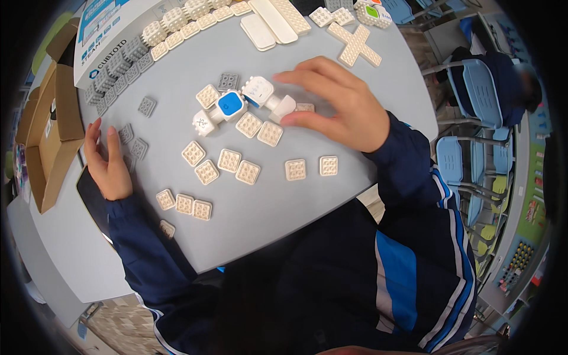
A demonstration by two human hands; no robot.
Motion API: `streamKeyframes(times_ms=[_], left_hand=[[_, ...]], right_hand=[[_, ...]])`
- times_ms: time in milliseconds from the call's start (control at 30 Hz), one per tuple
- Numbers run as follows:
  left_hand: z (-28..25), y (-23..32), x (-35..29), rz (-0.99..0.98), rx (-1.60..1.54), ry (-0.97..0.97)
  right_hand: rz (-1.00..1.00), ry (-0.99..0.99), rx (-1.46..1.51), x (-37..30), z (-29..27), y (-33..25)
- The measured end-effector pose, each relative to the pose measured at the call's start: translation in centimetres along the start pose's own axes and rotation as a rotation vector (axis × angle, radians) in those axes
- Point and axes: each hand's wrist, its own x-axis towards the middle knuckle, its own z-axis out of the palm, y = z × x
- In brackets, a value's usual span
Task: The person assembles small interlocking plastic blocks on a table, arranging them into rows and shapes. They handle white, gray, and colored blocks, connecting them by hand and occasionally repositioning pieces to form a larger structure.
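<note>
My right hand [340, 103] is held over the right side of a small cluster of white blocks, thumb and index finger spread apart. Its index fingertip is close to a white cube [258, 90], and its thumb tip is by a white rounded connector [284, 107], perhaps touching it. In the same cluster are a white block with a blue top [229, 103] and a marked white block [205, 122] at its left end. On the table's left edge my left hand [108, 165] rests open, fingers stretched, beside several grey studded tiles [139, 148].
Several cream studded tiles [229, 160] lie scattered across the grey table [284, 213]. Rows of grey blocks [118, 68] and cream blocks line the white box [112, 35]. Beige plates [278, 21] and a cross-shaped piece [355, 44] lie at the back. An opened cardboard box [59, 130] stands left.
</note>
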Motion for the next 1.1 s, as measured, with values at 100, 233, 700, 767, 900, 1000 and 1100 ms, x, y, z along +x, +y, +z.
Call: streamKeyframes(times_ms=[100,233,700,767,900,1000,1100], left_hand=[[0.1,1.3,0.0,0.061,0.064,0.063],[0.4,2.5,-0.1,0.175,0.127,0.09],[0.5,2.5,0.1,0.127,0.03,0.06],[0.7,2.6,0.0,0.113,0.028,0.046],[0.7,2.3,0.0,0.112,0.03,0.028],[0.8,2.3,0.0,0.105,0.027,0.017],[0.7,2.1,0.0,0.084,-0.001,0.003]], right_hand=[[-0.03,-0.065,-0.009,0.6,0.9,-0.3],[0.012,-0.099,-0.021,1.9,0.4,-0.1],[-0.3,-0.233,0.06,8.5,3.5,0.5],[-0.215,-0.297,0.091,8.1,2.9,-0.1],[-0.378,-0.213,0.049,7.0,3.5,-0.3],[-0.353,-0.237,0.041,6.1,4.0,-0.5],[-0.319,-0.297,0.041,6.1,3.9,-0.7]])
